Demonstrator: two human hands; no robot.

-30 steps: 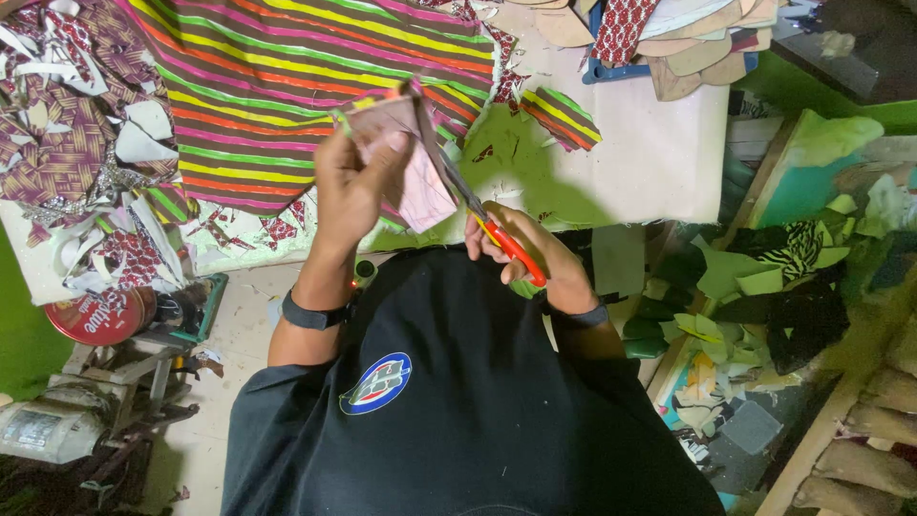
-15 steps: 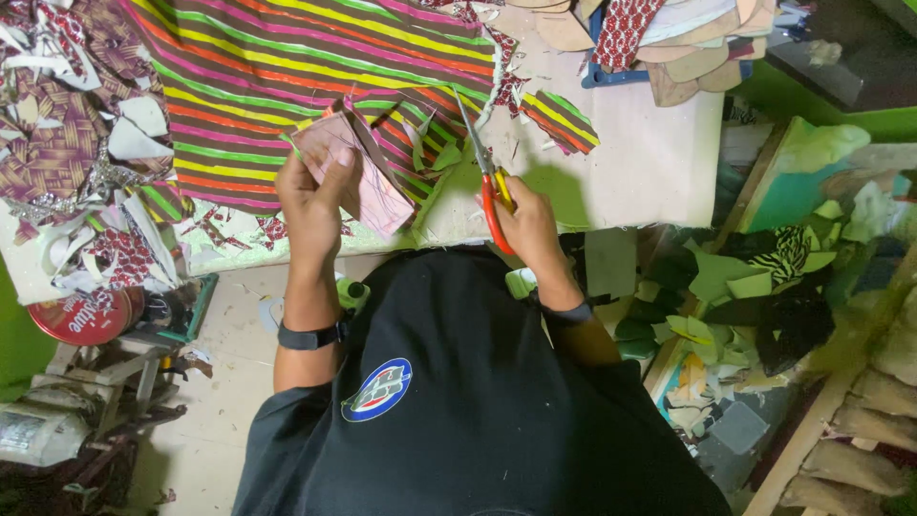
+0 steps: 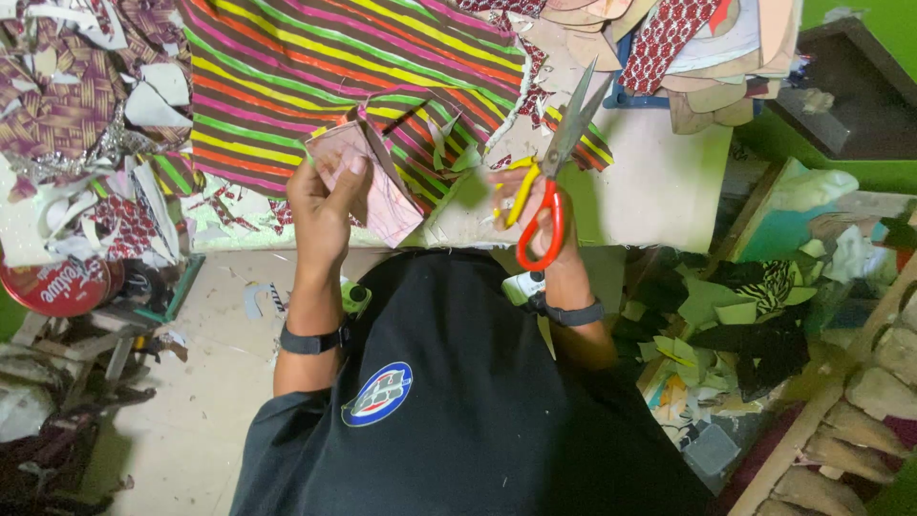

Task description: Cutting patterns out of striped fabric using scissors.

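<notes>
My left hand [image 3: 323, 205] holds a pink, roughly cut piece of material [image 3: 387, 196] by its left edge, just above the near edge of the white table [image 3: 654, 196]. My right hand [image 3: 546, 225] grips scissors [image 3: 559, 158] with a red and a yellow handle. Their blades point up and to the right, slightly apart, well clear of the pink piece. A large cloth with pink, green, yellow and brown stripes [image 3: 363, 67] lies spread on the table behind both hands. Each of my wrists wears a dark band.
Patterned fabric scraps [image 3: 72, 124] heap at the table's left, with a round red tin [image 3: 46, 287] below them. Cut patterned shapes [image 3: 693, 48] pile at the back right. Green and black offcuts [image 3: 731, 315] litter the floor at right, beside wooden pieces [image 3: 860, 411].
The scissors were at the pink piece a second ago. My right hand has since carried them to the right, away from it, and my left hand has shifted the piece slightly left.
</notes>
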